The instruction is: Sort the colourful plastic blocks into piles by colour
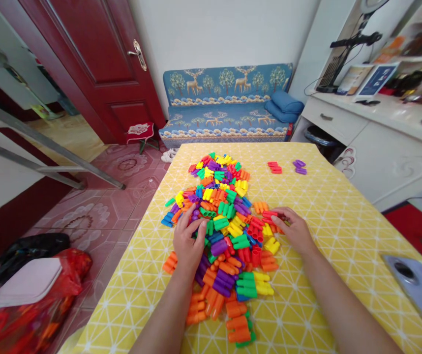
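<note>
A long heap of plastic building pieces (221, 223) in red, orange, yellow, green, blue and purple lies on the table; each piece looks like a row of joined bullet-shaped tubes. My left hand (189, 241) rests at the heap's left side, thumb and fingers apart, its fingertips near purple pieces (195, 214). On the right edge of the heap, my right hand (294, 228) pinches a red building piece (269, 216) between thumb and fingers. An orange piece (260, 207) lies just beyond it. Apart from the heap are red pieces (274, 167) and purple pieces (300, 167).
A yellow patterned cloth covers the table (307, 305). A phone (413, 290) lies at its right edge. Beyond stands a blue sofa (226, 118); a white cabinet (391, 152) is to the right. Bags (74, 265) and a metal ladder-like frame (59, 160) are at left.
</note>
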{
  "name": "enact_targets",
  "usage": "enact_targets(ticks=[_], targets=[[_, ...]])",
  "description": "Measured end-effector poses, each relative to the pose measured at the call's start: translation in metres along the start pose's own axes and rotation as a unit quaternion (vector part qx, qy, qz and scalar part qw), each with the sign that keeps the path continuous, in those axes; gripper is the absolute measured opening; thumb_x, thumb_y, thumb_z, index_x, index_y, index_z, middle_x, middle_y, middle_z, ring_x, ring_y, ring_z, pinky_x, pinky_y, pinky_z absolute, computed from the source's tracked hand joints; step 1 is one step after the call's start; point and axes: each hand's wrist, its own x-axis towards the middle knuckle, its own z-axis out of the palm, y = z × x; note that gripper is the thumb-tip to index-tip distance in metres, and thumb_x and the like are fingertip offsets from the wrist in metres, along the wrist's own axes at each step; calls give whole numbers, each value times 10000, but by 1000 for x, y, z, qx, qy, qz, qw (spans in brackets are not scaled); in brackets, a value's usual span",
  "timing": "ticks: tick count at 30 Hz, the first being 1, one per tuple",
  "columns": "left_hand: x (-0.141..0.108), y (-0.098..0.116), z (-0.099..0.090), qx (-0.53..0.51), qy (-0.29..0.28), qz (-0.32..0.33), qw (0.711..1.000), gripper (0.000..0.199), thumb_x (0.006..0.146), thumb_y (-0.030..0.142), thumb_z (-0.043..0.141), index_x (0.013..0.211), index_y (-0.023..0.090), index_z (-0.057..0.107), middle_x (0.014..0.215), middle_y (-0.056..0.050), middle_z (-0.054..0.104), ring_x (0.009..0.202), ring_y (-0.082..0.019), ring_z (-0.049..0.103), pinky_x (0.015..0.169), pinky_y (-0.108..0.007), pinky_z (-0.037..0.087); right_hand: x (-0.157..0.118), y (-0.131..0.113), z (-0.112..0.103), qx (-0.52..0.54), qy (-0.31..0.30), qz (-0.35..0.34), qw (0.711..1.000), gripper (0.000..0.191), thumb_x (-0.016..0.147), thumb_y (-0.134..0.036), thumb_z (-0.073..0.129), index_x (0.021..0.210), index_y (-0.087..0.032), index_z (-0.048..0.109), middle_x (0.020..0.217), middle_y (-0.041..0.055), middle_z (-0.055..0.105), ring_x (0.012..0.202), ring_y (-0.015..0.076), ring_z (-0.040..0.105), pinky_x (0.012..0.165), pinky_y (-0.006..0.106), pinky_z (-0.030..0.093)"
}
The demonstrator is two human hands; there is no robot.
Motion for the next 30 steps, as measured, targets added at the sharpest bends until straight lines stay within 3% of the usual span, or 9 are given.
enact_targets(ticks=[7, 13, 20, 30], targets=[[-2, -1, 2, 25, 5, 17, 1000, 154, 883, 304, 594, 881, 246, 736, 1403, -34, 532, 1240, -253, 537, 1063, -462, 420, -4, 1, -2, -2, -12, 11, 1000, 325, 816, -452, 644, 1057, -237, 678, 1094, 71, 656, 990, 220, 612, 902, 385, 482], [-2, 1, 1, 26, -1, 22, 999, 167, 889, 304, 586, 894, 248, 743, 1382, -41, 551, 1232, -243, 537, 1060, -462, 420, -8, -1, 3, 21, -3, 29, 999, 538, 754, -426, 700, 1243, -228, 595, 1166, 84, 661, 1018, 232, 626, 955, 419, 473], [-1, -2, -2, -11, -8, 0, 1000, 214, 906, 344, 557, 927, 251, 749, 1355, -36, 579, 1230, -242, 546, 1054, -447, 436, -8, 1, 12, -59, 7, -5, 998, 456, 782, -388, 628, 1208, -225, 617, 1206, 79, 638, 1097, 238, 590, 992, 430, 439], [-1, 1, -2, 2, -6, 0, 1000, 240, 913, 351, 536, 912, 222, 738, 1332, -51, 592, 1207, -241, 560, 1058, -421, 434, -7, -10, 28, -142, 39, -35, 988, 404, 834, -351, 546, 1180, -154, 608, 1086, 123, 664, 993, 256, 598, 893, 407, 448]])
